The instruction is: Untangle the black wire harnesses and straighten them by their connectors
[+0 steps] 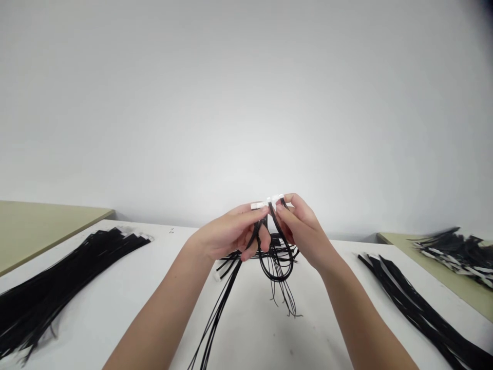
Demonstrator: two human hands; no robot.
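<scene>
My left hand (242, 228) pinches a white connector (259, 205) with black wires (221, 303) trailing down to the lower left. Close beside it, my right hand (298, 221) grips another white connector (276, 198) between thumb and fingers. A loop of black cable (279, 279) hangs below the two hands, which are nearly touching. Behind and beneath them several more black wires (285, 252) lie spread on the white table, with thin loose ends towards me. Whether the two connectors are joined to each other, I cannot tell.
On the left of the white table (127, 303) lies a thick bundle of black cables (73, 277). A thinner bundle of black cables (416, 308) is on the right. Yellowish side tables (42, 221) flank it; the right one bears a pile of black-and-white cables (462, 254). A pale wall rises behind.
</scene>
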